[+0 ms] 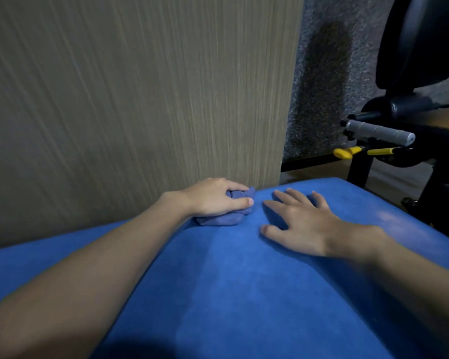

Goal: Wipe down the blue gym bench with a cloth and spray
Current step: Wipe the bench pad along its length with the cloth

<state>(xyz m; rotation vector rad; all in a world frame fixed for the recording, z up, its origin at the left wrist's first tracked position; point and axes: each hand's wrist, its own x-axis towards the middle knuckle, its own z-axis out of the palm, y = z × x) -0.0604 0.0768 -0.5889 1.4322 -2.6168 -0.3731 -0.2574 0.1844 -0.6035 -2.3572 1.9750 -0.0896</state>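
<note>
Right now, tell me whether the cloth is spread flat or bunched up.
Bunched up. The cloth is a crumpled wad under the left hand, creased folds showing between the fingers, resting on the blue bench.

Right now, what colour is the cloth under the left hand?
The cloth is a muted purplish blue, duller than the bright blue bench; head view.

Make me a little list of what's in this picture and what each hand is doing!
bench: blue bench, fills the lower view
cloth: bunched blue cloth, on the bench's far left edge
left hand: left hand, closed over the cloth
right hand: right hand, flat on the bench, fingers spread, empty
spray: not in view
behind: wood-grain panel
</note>
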